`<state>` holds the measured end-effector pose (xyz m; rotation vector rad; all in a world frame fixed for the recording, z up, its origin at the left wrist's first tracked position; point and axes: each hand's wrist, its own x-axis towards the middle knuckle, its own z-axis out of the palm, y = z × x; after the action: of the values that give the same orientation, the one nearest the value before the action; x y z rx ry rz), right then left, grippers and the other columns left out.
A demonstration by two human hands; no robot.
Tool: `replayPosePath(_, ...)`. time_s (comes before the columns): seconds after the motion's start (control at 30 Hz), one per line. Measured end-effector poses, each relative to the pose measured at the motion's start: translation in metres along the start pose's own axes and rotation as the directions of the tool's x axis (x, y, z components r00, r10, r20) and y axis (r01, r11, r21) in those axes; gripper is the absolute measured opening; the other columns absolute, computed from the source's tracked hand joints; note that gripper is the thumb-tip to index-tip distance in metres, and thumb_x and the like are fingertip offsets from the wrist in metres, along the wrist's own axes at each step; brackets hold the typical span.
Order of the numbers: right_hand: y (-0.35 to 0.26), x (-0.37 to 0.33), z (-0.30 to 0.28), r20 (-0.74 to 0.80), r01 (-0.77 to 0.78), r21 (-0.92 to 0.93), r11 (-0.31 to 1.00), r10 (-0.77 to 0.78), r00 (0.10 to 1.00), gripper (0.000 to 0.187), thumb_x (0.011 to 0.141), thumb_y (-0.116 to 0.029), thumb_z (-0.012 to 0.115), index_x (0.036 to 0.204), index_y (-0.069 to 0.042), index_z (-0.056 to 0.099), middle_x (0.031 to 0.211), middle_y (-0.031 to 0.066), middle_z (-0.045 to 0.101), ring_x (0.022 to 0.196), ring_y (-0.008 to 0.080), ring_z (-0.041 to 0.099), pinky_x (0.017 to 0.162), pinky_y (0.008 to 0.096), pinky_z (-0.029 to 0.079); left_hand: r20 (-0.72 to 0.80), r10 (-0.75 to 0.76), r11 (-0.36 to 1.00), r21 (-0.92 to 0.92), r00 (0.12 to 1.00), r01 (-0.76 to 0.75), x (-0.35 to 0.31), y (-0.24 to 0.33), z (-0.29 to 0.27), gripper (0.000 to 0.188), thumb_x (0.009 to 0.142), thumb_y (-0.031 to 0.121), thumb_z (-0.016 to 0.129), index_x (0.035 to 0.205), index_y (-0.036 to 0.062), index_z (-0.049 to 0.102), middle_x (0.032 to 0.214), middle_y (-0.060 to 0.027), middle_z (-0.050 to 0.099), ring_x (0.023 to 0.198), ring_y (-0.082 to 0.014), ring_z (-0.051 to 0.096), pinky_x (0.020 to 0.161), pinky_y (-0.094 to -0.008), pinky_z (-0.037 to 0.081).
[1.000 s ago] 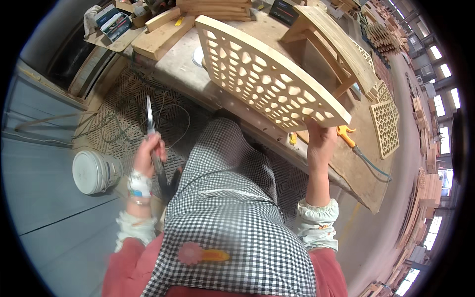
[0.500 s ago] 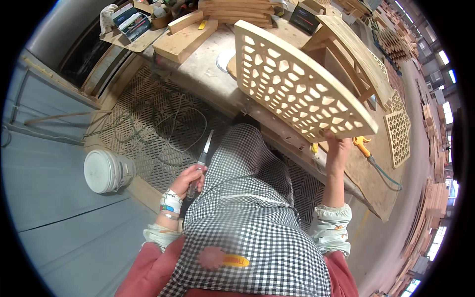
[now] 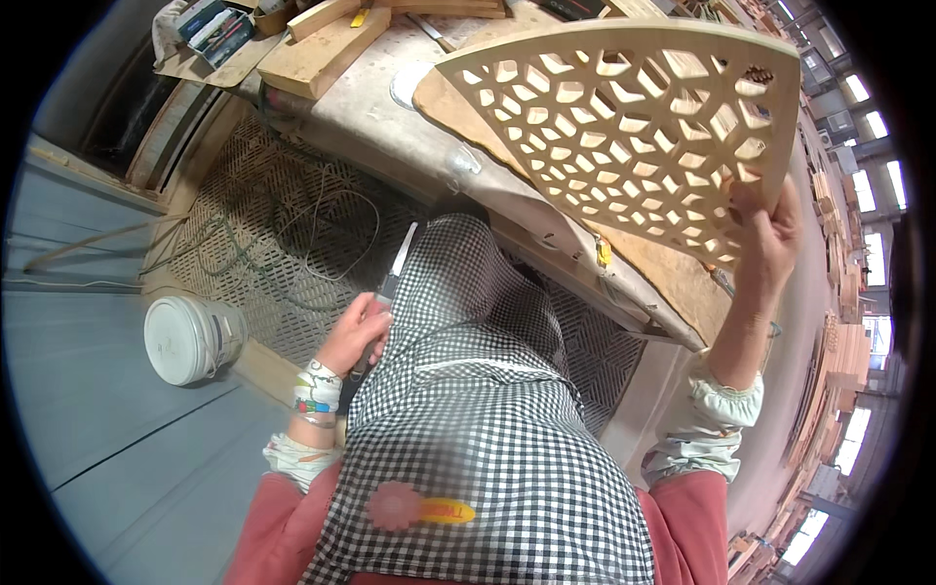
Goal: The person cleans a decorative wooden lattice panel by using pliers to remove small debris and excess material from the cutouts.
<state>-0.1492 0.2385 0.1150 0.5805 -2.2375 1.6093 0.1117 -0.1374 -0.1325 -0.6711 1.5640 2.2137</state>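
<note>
In my left hand (image 3: pixel 356 336), closed low beside the left of my checked apron (image 3: pixel 468 390), is a knife (image 3: pixel 399 255) with a dark handle and a long, narrow, pale blade pointing forward. My right hand (image 3: pixel 770 229) grips the right edge of a wooden lattice panel (image 3: pixel 624 35), thumb on the near face. The panel is pale, pierced with many angular holes, and has a curved far edge. It stands tilted above the workbench (image 3: pixel 341 132), hiding part of the bench top. Whether its lower edge touches the bench, I cannot tell.
A thick wooden block (image 3: pixel 317 68) and boxes (image 3: pixel 219 39) sit on the bench at the far left. Along the near bench edge is a small yellow object (image 3: pixel 604 252). A white lidded bucket (image 3: pixel 190 336) stands left on the floor, near loose cables (image 3: pixel 317 268).
My right hand has moved right and away from me, swinging the lattice panel round to the right with its face turned more toward me. The left hand keeps the knife low at my side.
</note>
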Motion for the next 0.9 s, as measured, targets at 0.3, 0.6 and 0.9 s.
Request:
replayPosePath(0.3,-0.053,0.038,0.036,0.17,0.135,-0.259,0.957,-0.092,0.981,0.026,0.092,-0.006,0.077,0.117,-0.001,0.073,0.097,0.0041,0.075,0.09,0.0096,0.073,0.077,0.0229,0.059,0.091,0.053,0.992,0.112,0.994,-0.063,0.013,0.037,0.049,0.055,0.101,0.023,0.066,0.145,-0.0018,0.043,0.077,0.001,0.057,0.056,-0.0057,0.051,0.049,-0.0218,0.042)
replayPosePath(0.6,-0.042,0.065,0.091,0.489,0.474,-0.658,0.585,-0.147,0.86,0.033,0.095,-0.029,0.077,0.12,-0.007,0.07,0.093,0.0033,0.075,0.078,0.0095,0.069,0.069,0.026,0.055,0.148,0.055,0.922,0.373,0.988,-0.107,0.042,0.056,0.087,0.07,0.099,0.029,0.069,0.153,-0.0027,0.035,0.085,-0.0038,0.061,0.06,-0.0073,0.056,0.051,-0.0242,0.045)
replayPosePath(0.9,-0.028,0.103,0.049,0.642,0.04,-0.504,0.863,0.343,0.685,0.056,0.092,-0.042,0.079,0.128,-0.002,0.066,0.102,0.0136,0.077,0.089,0.0194,0.076,0.081,0.0318,0.061,0.143,0.284,0.768,0.558,0.948,-0.314,0.088,0.068,0.122,0.075,0.096,0.044,0.07,0.148,-0.0019,0.044,0.116,-0.018,0.071,0.103,-0.0316,0.072,0.09,-0.0384,0.056)
